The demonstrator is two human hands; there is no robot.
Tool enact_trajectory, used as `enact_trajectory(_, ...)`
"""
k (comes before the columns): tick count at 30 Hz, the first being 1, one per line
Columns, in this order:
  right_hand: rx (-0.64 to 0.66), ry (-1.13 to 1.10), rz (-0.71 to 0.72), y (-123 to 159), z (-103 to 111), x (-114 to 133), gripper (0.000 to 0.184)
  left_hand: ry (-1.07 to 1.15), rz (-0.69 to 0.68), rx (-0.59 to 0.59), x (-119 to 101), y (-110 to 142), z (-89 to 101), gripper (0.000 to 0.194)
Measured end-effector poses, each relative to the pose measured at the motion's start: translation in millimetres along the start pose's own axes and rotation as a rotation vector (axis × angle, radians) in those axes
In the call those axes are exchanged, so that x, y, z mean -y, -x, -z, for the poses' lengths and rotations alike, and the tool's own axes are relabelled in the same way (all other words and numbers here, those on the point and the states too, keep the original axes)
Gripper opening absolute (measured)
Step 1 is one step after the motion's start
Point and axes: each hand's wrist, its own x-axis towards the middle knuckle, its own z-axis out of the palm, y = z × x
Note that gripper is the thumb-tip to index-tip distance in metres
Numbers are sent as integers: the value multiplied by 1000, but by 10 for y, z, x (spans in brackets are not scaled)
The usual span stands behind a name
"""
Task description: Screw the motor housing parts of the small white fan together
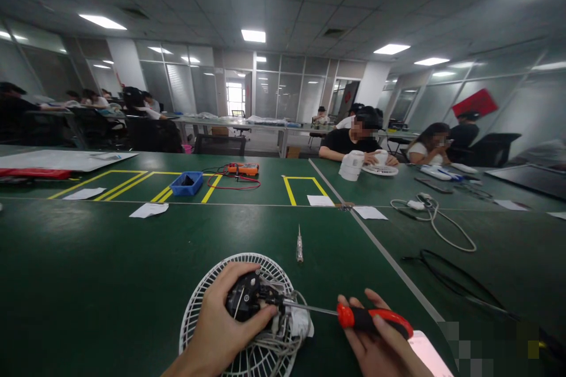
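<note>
My left hand (pixel 223 312) is wrapped round a black fan motor (pixel 244 296), which rests over a round white fan grille (pixel 194 312). A bundle of pale cable (pixel 276 339) lies across the grille beside the motor. From the right, my right hand (pixel 371 341) holds a red and black screwdriver (pixel 375 319) by its handle, palm up. The metal shaft points left, and its tip meets the black parts at the motor's right side. Whether the tip sits in a screw cannot be made out. Farther off lies a small clear-handled screwdriver (pixel 299 247).
A blue bin (pixel 186 184) and an orange multimeter (pixel 243 169) with red leads stand farther back. Paper sheets (pixel 149 210) and yellow tape outlines mark the green table (pixel 110 271). Cables (pixel 442 224) lie to the right. A co-worker (pixel 354 138) sits across, handling white parts.
</note>
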Motion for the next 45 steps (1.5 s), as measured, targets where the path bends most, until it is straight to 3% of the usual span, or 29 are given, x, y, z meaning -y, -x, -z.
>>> enact_trajectory(3, -55, 50, 9, -10, 1, -5, 53, 4, 8, 3, -13, -8, 3, 47)
enact_trajectory(9, -70, 48, -6, 16, -6, 22, 78, -1, 5, -3, -14, -16, 7, 45)
enact_trajectory(15, -65, 87, -21, 26, -10, 4, 53, 3, 14, 4, -30, -11, 22, 45)
enact_trajectory(23, -84, 92, 38, 24, 8, 5, 64, -6, 45, -2, -19, 1, 18, 46)
enact_trajectory(35, -34, 42, 71, 66, -84, 62, 50, 3, 49, -8, -29, -20, 18, 45)
enact_trajectory(41, -54, 126, 74, 54, -57, 50, 70, 24, 41, -30, -57, -34, 18, 44)
enact_trajectory(45, -70, 99, 83, 76, -59, 78, 66, 28, 41, -40, -58, -21, 23, 44)
